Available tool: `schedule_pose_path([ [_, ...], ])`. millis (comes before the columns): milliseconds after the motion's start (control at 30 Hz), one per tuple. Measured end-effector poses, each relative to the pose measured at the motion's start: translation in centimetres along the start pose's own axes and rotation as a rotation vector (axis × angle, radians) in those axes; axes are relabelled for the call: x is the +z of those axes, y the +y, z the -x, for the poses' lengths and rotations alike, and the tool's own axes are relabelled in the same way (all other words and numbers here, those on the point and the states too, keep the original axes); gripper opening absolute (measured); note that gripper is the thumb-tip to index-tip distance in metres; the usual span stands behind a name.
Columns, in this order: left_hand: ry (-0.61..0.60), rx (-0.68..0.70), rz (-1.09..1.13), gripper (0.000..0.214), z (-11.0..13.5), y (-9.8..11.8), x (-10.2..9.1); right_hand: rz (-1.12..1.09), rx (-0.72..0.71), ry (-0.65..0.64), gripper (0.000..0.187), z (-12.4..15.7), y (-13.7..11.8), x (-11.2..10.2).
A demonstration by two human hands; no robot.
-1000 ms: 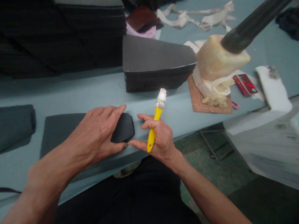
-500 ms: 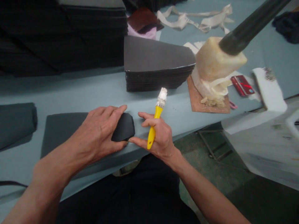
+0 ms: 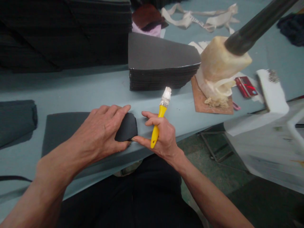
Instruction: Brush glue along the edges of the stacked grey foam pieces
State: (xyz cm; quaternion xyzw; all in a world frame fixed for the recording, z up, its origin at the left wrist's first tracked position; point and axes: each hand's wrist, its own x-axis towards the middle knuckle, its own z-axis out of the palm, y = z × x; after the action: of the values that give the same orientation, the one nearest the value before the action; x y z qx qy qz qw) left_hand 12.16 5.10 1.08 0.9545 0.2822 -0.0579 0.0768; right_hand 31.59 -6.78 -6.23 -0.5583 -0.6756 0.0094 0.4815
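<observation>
A long dark grey panel (image 3: 64,125) of sheet material lies along the table's near edge, its rounded black end showing beyond my left hand (image 3: 106,128). That hand spans the panel, thumb at the near edge and fingers toward the far one, gripping it. In my right hand (image 3: 163,134) is a yellow-handled brush (image 3: 158,122), held between the fingers with its white-coated bristles pointing up and away. The right thumb reaches out to touch the panel's near corner. The middle of the panel is hidden under my left hand and forearm.
Behind the hands stands a stack of dark, tapered panels (image 3: 161,53). A stained plastic container (image 3: 220,60) with a dark tube sits on a brown board (image 3: 200,99). A larger black stack (image 3: 64,38), a folded dark piece (image 3: 16,122) and a red box (image 3: 246,87) are also there.
The view has shifted slightly. Both hands keep nearly the same pose; the left thumb and right thumb remain at the panel's near corner, and the brush stays in my right hand.
</observation>
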Motion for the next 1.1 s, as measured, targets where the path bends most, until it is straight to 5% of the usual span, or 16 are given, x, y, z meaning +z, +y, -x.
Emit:
schedule_pose_path([
  [1100, -0.174, -0.050, 0.024, 0.094, 2.0, 2.8, -1.3, 0.056, -0.024, -0.020, 0.044, 0.1, 0.0, -0.3],
])
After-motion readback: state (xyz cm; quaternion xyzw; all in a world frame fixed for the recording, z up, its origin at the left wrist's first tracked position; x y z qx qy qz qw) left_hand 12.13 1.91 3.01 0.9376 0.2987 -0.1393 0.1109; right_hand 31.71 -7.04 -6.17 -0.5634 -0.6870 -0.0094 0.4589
